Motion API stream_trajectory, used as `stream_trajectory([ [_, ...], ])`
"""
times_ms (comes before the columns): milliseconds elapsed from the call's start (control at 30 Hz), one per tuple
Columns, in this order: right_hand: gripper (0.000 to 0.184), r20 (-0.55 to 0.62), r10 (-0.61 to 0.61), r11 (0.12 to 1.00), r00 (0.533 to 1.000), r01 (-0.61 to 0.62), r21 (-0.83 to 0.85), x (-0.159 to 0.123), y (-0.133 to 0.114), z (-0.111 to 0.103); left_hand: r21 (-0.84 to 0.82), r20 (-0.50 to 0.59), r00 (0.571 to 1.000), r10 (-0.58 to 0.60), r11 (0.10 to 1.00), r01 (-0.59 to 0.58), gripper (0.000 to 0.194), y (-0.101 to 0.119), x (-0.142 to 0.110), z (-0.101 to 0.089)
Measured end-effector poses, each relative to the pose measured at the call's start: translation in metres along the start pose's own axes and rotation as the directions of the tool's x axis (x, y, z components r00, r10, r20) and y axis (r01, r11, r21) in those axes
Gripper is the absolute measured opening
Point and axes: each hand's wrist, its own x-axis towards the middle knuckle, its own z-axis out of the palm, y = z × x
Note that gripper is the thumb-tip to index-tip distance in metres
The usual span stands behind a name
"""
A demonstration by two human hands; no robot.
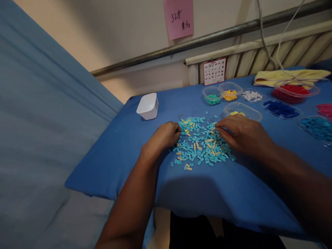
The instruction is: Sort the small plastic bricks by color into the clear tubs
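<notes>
A heap of small turquoise and pale yellow bricks (201, 145) lies on the blue cloth-covered table (124, 148). My left hand (163, 137) rests at the heap's left edge with its fingers curled under, and what they hold, if anything, is hidden. My right hand (242, 133) lies over the heap's right side, fingers bent down with the tips among the bricks. Just behind my right hand stands a clear tub with yellow bricks (242, 111).
A white box (148, 106) stands at the back left. Clear tubs hold green (212, 95), yellow (230, 91), white (251, 95), dark blue (280, 109), red (294, 91), pink (325, 110) and turquoise (317, 128) bricks. A yellow cloth (290, 76) and radiator (259, 58) lie behind.
</notes>
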Motion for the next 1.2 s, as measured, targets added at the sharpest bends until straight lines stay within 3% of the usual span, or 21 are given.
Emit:
stream_trajectory([
  [100, 0.017, 0.018, -0.013, 0.998, 1.0, 0.011, 0.062, 0.001, -0.006, 0.002, -0.1, 0.004, 0.999, -0.048, 0.994, 0.048, 0.014, -0.002, -0.003, -0.002],
  [200, 0.015, 0.015, -0.021, 0.985, 1.0, 0.018, 0.174, 0.002, -0.017, 0.005, -0.383, -0.009, 0.996, -0.09, 0.92, 0.079, 0.009, 0.002, -0.007, -0.003],
  [300, 0.022, -0.009, 0.009, 0.948, 1.0, -0.006, 0.317, 0.003, -0.031, 0.007, -0.735, -0.048, 0.995, -0.091, 0.677, 0.027, 0.017, 0.019, -0.009, -0.002],
  [433, 0.034, -0.071, 0.036, 0.907, 0.997, -0.002, 0.42, 0.005, -0.044, 0.007, -0.928, -0.022, 0.999, -0.038, 0.372, -0.006, 0.03, 0.052, -0.006, 0.008],
  [533, 0.026, -0.133, 0.073, 0.905, 0.988, -0.01, 0.425, 0.007, -0.046, 0.006, -0.973, -0.048, 0.998, -0.046, 0.226, -0.037, 0.037, 0.068, -0.001, 0.018],
  [633, 0.017, -0.176, 0.122, 0.912, 0.977, -0.041, 0.408, 0.009, -0.044, 0.006, -0.981, -0.079, 0.993, -0.083, 0.184, -0.063, 0.041, 0.073, 0.001, 0.026],
  [733, 0.013, -0.19, 0.156, 0.912, 0.969, -0.067, 0.405, 0.01, -0.043, 0.007, -0.972, -0.055, 0.995, -0.082, 0.231, -0.035, 0.039, 0.074, 0.0, 0.027],
  [800, 0.016, -0.196, 0.17, 0.914, 0.966, -0.08, 0.397, 0.011, -0.04, 0.006, -0.95, -0.068, 0.994, -0.086, 0.311, -0.038, 0.036, 0.068, 0.0, 0.025],
  [900, 0.017, -0.224, 0.198, 0.93, 0.954, -0.111, 0.35, 0.012, -0.028, -0.003, -0.827, -0.209, 0.965, -0.156, 0.555, -0.089, 0.028, 0.048, 0.001, 0.019],
  [967, 0.018, -0.257, 0.234, 0.945, 0.938, -0.157, 0.286, 0.012, -0.015, -0.012, -0.639, -0.323, 0.932, -0.165, 0.764, -0.086, 0.023, 0.029, 0.002, 0.017],
  [1033, 0.019, -0.285, 0.278, 0.953, 0.917, -0.226, 0.203, 0.011, 0.002, -0.02, -0.393, -0.367, 0.925, -0.094, 0.917, -0.062, 0.022, 0.012, 0.003, 0.017],
  [1100, 0.022, -0.289, 0.31, 0.95, 0.905, -0.289, 0.114, 0.008, 0.018, -0.026, -0.185, -0.321, 0.947, 0.016, 0.98, -0.079, 0.024, 0.003, 0.003, 0.019],
  [1200, 0.026, -0.246, 0.331, 0.94, 0.911, -0.341, 0.001, 0.002, 0.036, -0.027, 0.012, -0.188, 0.971, 0.148, 0.989, -0.149, 0.029, 0.004, 0.002, 0.021],
])
